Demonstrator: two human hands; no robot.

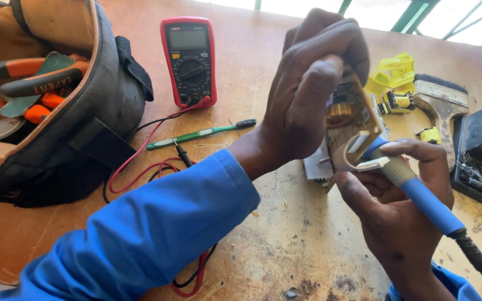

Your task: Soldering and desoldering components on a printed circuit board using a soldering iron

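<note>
**Circuit board held up to a soldering iron over a worn bench**

Scuffed brown wood forms the worktable (285, 245), lit by daylight from windows at twelve o'clock. Above it the left hand (308, 95) is clenched around a small tan circuit board with a copper coil and dark components (352, 120), pinching it by its upper edge and tilting it upright. The right hand (403, 206), at five o'clock from the board, grips a blue-handled soldering iron with a beige collar (414, 187) like a pen; its tip is hidden behind the board's lower edge.

The board looks light, stiff and rather fragile, best held by its bare edges, clear of the components and of the hot tip.

At nine o'clock a red digital multimeter (189, 58) lies flat, its red and black leads (140, 167) looping toward the blue sleeve. A green toothbrush (202, 134) rests just beside them. A grey and tan tool bag (79, 111) with orange-handled pliers stands at the far left. At three o'clock lie yellow transformer parts (394, 75), a worn paintbrush (442, 100) and a black tray of small bits (475, 167).
</note>
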